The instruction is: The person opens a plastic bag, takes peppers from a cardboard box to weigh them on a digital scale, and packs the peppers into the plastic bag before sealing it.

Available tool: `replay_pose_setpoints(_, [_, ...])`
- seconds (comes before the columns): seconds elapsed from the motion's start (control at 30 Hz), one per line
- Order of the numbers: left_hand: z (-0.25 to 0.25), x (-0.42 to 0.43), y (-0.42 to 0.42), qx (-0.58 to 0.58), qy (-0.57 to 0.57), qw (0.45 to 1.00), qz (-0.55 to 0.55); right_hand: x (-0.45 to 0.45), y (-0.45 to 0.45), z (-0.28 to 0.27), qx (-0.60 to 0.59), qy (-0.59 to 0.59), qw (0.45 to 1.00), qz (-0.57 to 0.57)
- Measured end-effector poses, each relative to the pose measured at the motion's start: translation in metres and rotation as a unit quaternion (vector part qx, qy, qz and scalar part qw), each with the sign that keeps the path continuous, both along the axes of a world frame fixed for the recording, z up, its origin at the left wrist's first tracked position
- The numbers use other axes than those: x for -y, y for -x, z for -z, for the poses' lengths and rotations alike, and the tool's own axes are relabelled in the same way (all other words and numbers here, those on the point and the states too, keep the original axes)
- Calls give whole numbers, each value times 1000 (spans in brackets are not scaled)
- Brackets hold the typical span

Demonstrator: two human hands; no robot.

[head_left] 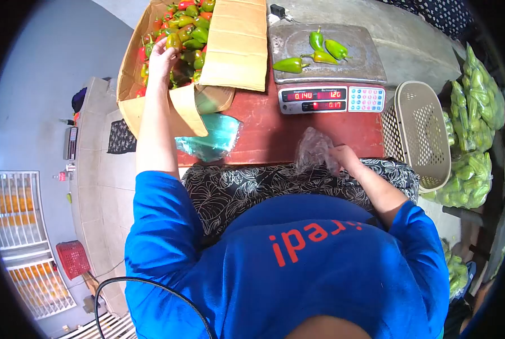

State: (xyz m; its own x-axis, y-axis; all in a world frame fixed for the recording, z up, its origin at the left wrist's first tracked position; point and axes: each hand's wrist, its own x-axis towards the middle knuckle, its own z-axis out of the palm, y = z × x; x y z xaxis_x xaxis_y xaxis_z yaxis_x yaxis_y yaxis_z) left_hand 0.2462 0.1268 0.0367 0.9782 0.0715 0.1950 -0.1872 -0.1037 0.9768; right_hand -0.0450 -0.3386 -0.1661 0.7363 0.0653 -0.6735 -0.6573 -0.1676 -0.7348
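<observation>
My left hand [165,56] reaches into a cardboard box [233,45] of red and green peppers [194,33], its fingers closed on a greenish-brown pepper [174,42]. Near the table's front edge, my right hand [344,158] holds a crumpled clear plastic bag [314,151]. Several green peppers [317,40] lie on the metal plate of a digital scale [354,68], whose red display is lit. A stack of thin greenish plastic bags [215,135] rests between the box and the table's front edge.
The red table [258,124] is in front of me. A beige perforated basket [423,127] stands at its right side, with bags of green peppers [478,96] beyond it. A black power adapter [277,11] lies behind the scale. A red crate [72,259] is at the lower left.
</observation>
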Motion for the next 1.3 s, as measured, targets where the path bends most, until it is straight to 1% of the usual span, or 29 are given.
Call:
replay_pose_setpoints(0.07, [-3,6,2,18,-24,1000,1,-1,0,-1,3,0,1000,4])
replay_pose_setpoints(0.1, [-3,9,1,39,-9,999,19,0,1,-2,4,0,1000,7])
replay_pose_setpoints(0.2, [-27,80,30,145,-42,989,7,3,1,10,3,-15,1000,3])
replay_pose_setpoints(0.23, [-42,115,57,249,-213,944,40,2,0,11,16,-4,1000,-2])
replay_pose_setpoints(0.27, [-53,152,80,341,-373,860,72,2,-1,11,26,9,1000,-8])
replay_pose_setpoints(0.3, [-55,184,84,241,-265,925,131,3,2,12,33,22,999,-15])
replay_pose_setpoints(0.33, [-51,210,83,133,-148,963,184,4,3,14,24,6,1000,-5])
replay_pose_setpoints(0.37, [-40,231,70,251,-263,913,183,4,2,15,17,-11,1000,5])
replay_pose_setpoints(0.4, [-28,248,56,364,-371,836,177,3,2,16,12,-28,999,16])
replay_pose_setpoints(0.47, [1,276,43,332,-447,811,177,0,3,1,30,-14,999,-4])
replay_pose_setpoints(0.5, [11,285,40,289,-467,816,181,1,3,-5,40,-6,999,-12])
replay_pose_setpoints(0.6, [38,296,18,174,-571,788,147,5,5,9,54,-13,998,-6])
replay_pose_setpoints(0.67, [53,295,5,134,-592,784,128,2,4,-6,42,-15,999,-14])
replay_pose_setpoints(0.8, [73,287,-3,156,-574,798,99,2,2,-6,14,-13,1000,-18])
replay_pose_setpoints(0.83, [73,286,-5,132,-574,800,115,3,2,-3,19,-14,1000,-20])
replay_pose_setpoints(0.87, [75,285,-6,153,-553,812,106,3,1,1,24,-15,999,-21])
replay_pose_setpoints(0.93, [61,284,9,192,-507,836,85,4,1,11,40,4,999,-26])
replay_pose_setpoints(0.97, [48,284,15,189,-480,853,78,4,0,16,52,22,998,-30])
replay_pose_setpoints(1.0, [43,281,16,261,-389,880,82,3,2,18,64,41,997,-35])
replay_pose_setpoints(1.07, [24,271,40,255,-230,935,93,2,1,9,40,21,999,-19])
replay_pose_setpoints(1.13, [0,254,94,224,-155,959,85,1,2,2,23,10,1000,-6])
replay_pose_setpoints(1.17, [0,242,118,198,-139,966,86,0,2,1,17,10,1000,-2])
replay_pose_setpoints(1.2, [5,229,140,171,-122,974,85,-1,2,1,10,10,1000,2])
replay_pose_setpoints(1.27, [40,203,175,115,-127,981,93,2,0,15,54,46,997,-41])
replay_pose_setpoints(1.3, [42,198,199,60,-143,980,123,5,-2,22,77,65,993,-61])
